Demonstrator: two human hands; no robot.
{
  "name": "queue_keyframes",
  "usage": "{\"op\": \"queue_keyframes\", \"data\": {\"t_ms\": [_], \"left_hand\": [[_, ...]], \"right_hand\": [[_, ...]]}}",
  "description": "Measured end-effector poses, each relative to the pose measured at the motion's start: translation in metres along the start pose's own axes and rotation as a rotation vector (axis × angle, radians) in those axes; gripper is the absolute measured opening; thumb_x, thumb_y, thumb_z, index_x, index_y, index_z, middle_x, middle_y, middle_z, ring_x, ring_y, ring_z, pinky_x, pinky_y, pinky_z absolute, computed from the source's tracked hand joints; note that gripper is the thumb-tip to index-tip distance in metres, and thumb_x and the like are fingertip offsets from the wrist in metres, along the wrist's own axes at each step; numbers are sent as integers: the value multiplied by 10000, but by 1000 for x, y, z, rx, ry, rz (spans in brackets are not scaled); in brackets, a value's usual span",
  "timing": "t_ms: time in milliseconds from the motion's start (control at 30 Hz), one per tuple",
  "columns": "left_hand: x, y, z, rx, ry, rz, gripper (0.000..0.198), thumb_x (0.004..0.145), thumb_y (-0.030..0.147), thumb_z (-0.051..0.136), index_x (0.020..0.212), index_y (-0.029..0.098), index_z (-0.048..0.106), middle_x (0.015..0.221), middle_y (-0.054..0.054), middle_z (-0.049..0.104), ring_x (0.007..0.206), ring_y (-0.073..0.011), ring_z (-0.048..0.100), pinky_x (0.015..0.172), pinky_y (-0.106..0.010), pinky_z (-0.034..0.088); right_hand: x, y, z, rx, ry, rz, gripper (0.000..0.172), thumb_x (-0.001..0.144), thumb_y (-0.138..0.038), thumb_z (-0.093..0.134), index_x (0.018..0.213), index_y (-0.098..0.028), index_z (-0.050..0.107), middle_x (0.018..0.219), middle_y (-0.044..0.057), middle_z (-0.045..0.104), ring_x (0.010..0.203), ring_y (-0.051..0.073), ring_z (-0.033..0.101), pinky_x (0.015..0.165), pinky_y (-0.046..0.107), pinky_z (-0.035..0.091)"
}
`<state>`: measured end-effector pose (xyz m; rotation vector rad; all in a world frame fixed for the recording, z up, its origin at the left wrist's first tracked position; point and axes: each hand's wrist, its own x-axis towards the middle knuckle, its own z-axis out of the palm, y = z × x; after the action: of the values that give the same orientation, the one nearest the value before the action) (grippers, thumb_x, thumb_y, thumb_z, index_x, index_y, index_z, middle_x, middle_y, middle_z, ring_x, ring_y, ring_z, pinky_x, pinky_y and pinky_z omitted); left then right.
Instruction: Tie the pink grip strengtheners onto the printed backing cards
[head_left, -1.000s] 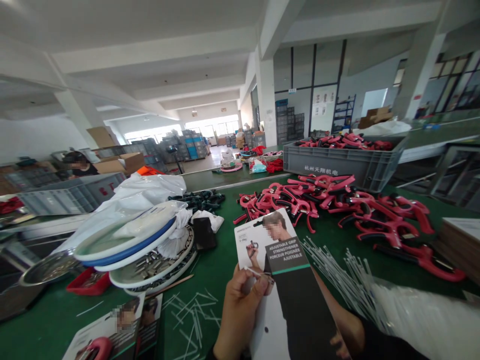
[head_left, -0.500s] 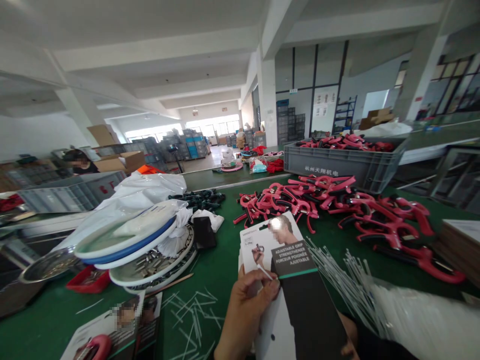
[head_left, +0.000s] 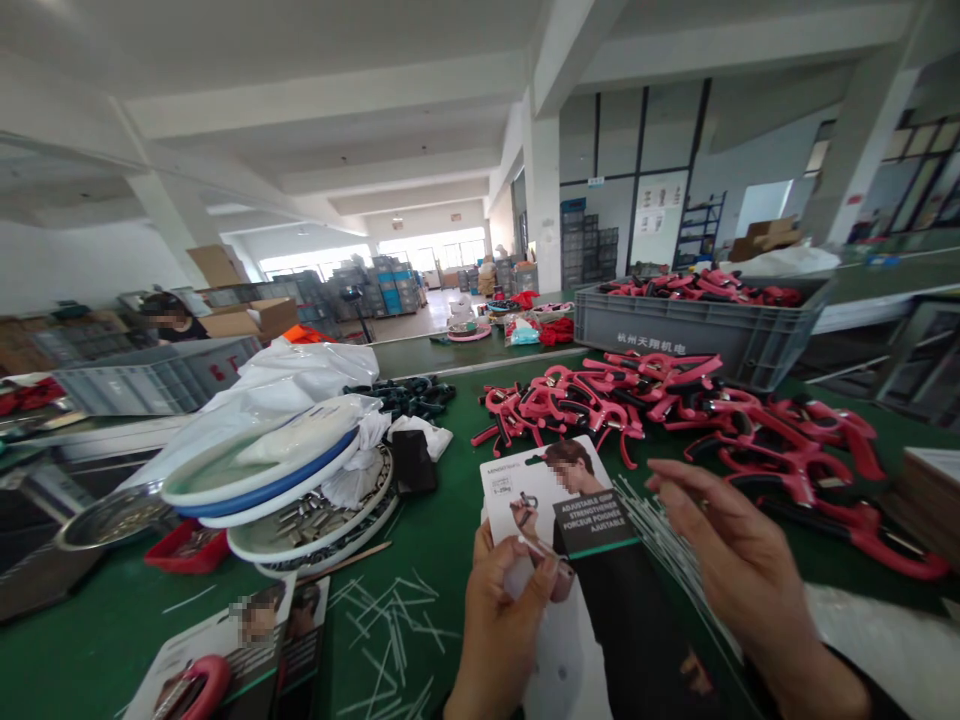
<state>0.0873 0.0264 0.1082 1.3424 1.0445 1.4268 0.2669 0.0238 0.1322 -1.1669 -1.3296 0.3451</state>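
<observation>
In front of me, my left hand (head_left: 504,610) grips a black and white packaging card (head_left: 622,600) printed "Adjustable Grip Strengthener". Its thumb lies across the front of the card, and a short white strip shows at the fingertips. To the right of the card, my right hand (head_left: 739,560) is raised with fingers loosely bent and apart, with nothing visible in them. Below and behind its fingertips lies a bundle of white cable ties (head_left: 660,530). Beyond the card, red and black hand grips (head_left: 562,400) are heaped on the green table (head_left: 442,480).
A grey crate (head_left: 697,335) full of red grips stands at the back right. Stacked round trays (head_left: 247,490) with metal parts, a red dish (head_left: 187,548) and cut tie ends (head_left: 390,630) lie left. Another card with a grip (head_left: 217,650) is front left. A person (head_left: 176,320) sits far left.
My right hand has come out from behind the card's lower right and risen over the cable ties. The left hand still holds the card in nearly the same place.
</observation>
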Motion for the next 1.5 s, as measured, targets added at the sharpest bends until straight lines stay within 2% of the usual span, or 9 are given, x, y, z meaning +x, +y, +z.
{"op": "queue_keyframes", "data": {"t_ms": [100,233,600,900,1133,1300,1400,1433,1500], "left_hand": [[-2,-4,2,128,-57,85,134,731,309,645,672,191,665,1032,-84,535,1071,-272,503,954,-403,385],[-5,-14,1,195,-63,143,101,730,297,641,733,202,675,1070,-89,531,1058,-272,516,916,-406,418],[2,-11,-5,329,-54,145,80,736,255,625,726,213,692,1029,-93,585,989,-254,539,876,-395,437],[3,-16,-5,439,-221,110,166,599,249,744,764,254,726,995,-85,634,964,-292,552,853,-413,442],[9,-15,-11,273,-155,-63,67,665,228,670,723,194,665,822,-36,699,796,-215,616,781,-316,460],[18,-16,-27,34,-181,-163,265,690,287,668,912,168,588,917,-62,693,847,-214,634,772,-318,483],[23,-20,-39,39,-178,-135,475,680,281,681,1111,177,513,1123,-102,624,985,-231,604,871,-342,455],[25,-22,-42,61,-163,-120,553,662,268,694,1166,181,484,1190,-116,585,1035,-240,583,909,-351,434],[28,-27,-47,106,-132,-112,702,615,245,726,1248,184,428,1244,-135,546,1070,-259,564,938,-373,414]], "right_hand": [[1,-20,-4,-327,-423,-325,227,805,-318,584,1016,-274,655,997,78,646,938,227,581,799,356,469],[-5,-19,12,-369,-677,-354,155,849,-278,531,897,-232,671,886,47,673,851,180,609,767,298,474],[-11,-1,34,-280,-515,-361,218,884,-244,448,818,-201,651,737,31,659,699,145,598,644,247,438],[9,6,53,195,-321,140,273,805,-420,545,652,-195,567,471,-40,512,408,107,490,430,222,400],[9,0,56,347,-336,118,230,794,-390,579,687,-187,592,542,-17,565,474,108,525,480,229,445],[20,2,45,188,-314,67,323,801,-421,548,1013,-184,605,902,70,660,666,143,592,454,211,420],[31,26,21,-99,-155,119,364,839,-467,437,960,-169,610,784,59,661,624,155,591,522,253,442],[34,37,10,-265,-187,104,339,828,-456,445,888,-175,626,765,56,662,625,161,594,563,270,449],[34,59,-12,-682,-484,114,273,819,-404,463,823,-208,652,784,55,674,707,196,618,642,302,439]]}}
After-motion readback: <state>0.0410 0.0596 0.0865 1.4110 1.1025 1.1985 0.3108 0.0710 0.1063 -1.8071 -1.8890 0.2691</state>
